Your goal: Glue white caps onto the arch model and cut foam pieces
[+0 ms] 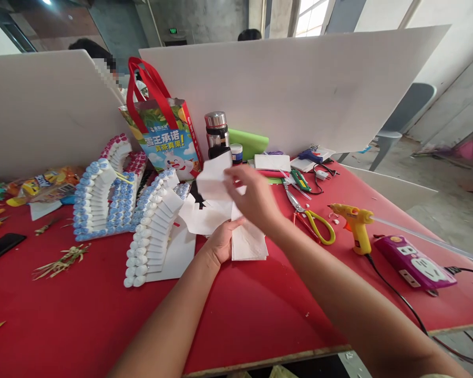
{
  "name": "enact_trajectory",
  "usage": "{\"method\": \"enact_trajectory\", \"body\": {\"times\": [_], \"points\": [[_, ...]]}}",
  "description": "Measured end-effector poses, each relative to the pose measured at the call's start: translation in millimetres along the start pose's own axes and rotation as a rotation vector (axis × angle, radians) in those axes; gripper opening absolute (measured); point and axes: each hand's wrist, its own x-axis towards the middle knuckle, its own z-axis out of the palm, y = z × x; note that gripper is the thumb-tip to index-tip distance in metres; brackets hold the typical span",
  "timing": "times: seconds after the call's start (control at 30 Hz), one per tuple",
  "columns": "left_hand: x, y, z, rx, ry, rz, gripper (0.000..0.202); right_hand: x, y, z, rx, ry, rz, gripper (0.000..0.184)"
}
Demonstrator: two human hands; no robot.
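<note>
My right hand (252,197) is raised over the red table (260,310), its fingers pinched on a white paper piece (213,178). My left hand (220,239) lies below it, thumb up, pressing on a stack of white paper sheets (249,242) and cut white shapes (201,218). Just left of the hands stands a stepped white model (153,233) edged with rows of small white caps. A second model (102,197) with blue and pink caps stands further left.
Yellow-handled scissors (315,220), a yellow glue gun (355,223) and a purple power strip (413,262) lie to the right. A colourful bag with red handles (161,126), a dark flask (216,134) and white divider boards (299,89) stand behind. A person sits beyond the boards.
</note>
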Motion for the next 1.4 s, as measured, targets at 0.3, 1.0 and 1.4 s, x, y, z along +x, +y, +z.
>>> {"method": "enact_trajectory", "body": {"times": [0.3, 1.0, 1.4], "points": [[-6.0, 5.7, 25.6, 0.028, 0.149, 0.147, 0.051, -47.4, 47.1, -67.5, -0.085, 0.421, 0.047, 0.024], [-1.8, 2.4, 30.2, -0.053, 0.189, -0.038, 0.047, -58.6, 81.9, -12.4, 0.286, -0.015, 0.419, 0.034], [2.3, 1.8, 21.1, -0.093, 0.166, -0.038, 0.042, -64.8, 69.1, -9.3, 0.036, -0.087, 0.212, 0.033]]}}
